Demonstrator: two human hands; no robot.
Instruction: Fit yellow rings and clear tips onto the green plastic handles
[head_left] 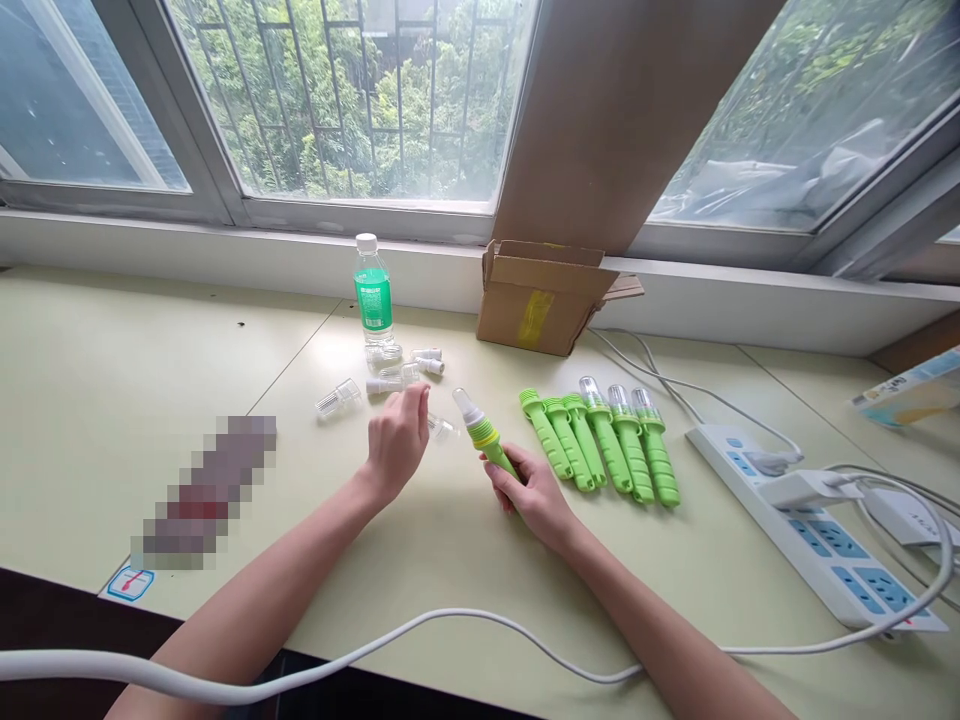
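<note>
My right hand (529,492) is wrapped round the green grip of a small flashlight (480,425). It is tilted up to the left, with a yellow ring below its whitish tip. My left hand (400,435) is closed, thumb and fingers together, and what they hold, if anything, is hidden. Just beyond it lie clear plastic caps (339,398) and small white cylindrical pieces (428,366). Another clear piece (442,428) lies between my hands. Right of my right hand, several green flashlights (628,455) lie in a row; three have clear domes, and the others show bare threaded ends.
A water bottle (373,295) and an open cardboard box (536,300) stand near the window. On the right lies a power strip (810,535) with plugs and cables. A white cable (450,614) runs across my forearms. A blurred-out item (210,490) is on the left.
</note>
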